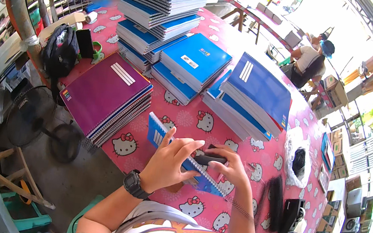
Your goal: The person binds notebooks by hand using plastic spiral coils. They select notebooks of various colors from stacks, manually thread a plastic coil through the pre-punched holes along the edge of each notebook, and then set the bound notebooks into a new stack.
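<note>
My left hand, with a black watch on its wrist, holds a blue notebook on edge above the table. A spiral coil runs along the notebook's spine, and its loose dark end trails past my right wrist. My right hand is closed around a black-handled tool beside that spine. The tool's working end is hidden, so its exact kind does not show. Part of the notebook's cover is behind my left fingers.
Stacks of spiral notebooks stand ahead: purple, a tall blue pile, light blue and dark blue. Black coils, a black device and a plastic bag lie right. A fan stands left; another person sits beyond.
</note>
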Available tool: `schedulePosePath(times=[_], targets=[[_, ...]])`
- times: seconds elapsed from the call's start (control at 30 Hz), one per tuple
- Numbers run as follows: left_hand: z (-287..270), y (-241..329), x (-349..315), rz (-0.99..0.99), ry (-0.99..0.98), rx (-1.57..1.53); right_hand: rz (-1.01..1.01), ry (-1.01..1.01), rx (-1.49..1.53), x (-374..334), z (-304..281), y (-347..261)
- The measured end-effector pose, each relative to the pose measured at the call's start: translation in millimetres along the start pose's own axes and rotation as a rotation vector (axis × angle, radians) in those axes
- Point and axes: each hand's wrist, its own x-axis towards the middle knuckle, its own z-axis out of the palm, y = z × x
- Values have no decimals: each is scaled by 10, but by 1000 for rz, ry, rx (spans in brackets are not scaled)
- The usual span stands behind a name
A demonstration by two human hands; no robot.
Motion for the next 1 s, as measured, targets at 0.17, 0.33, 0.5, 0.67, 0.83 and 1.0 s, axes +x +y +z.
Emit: schedulePosePath(times=[0.17, 0.33, 0.5, 0.67, 0.83, 1.0], targets=[[-7, -21, -10, 26, 101, -53, -217, -133, 356, 16, 104, -94], [-9, -71, -42, 41, 130, -90, -178, -119, 296, 118, 152, -110], [-154, -133, -8, -27, 162, 152, 8, -9, 23, 275, 67, -51], [-87, -701, -151, -316, 437, -688, 51, 32, -74, 274, 199, 78], [-72, -784, -195, -471, 227, -1095, -209, -149, 156, 204, 234, -96], [19, -781, -156, -383, 247, -1141, -181, -169, 203, 241, 113, -118]])
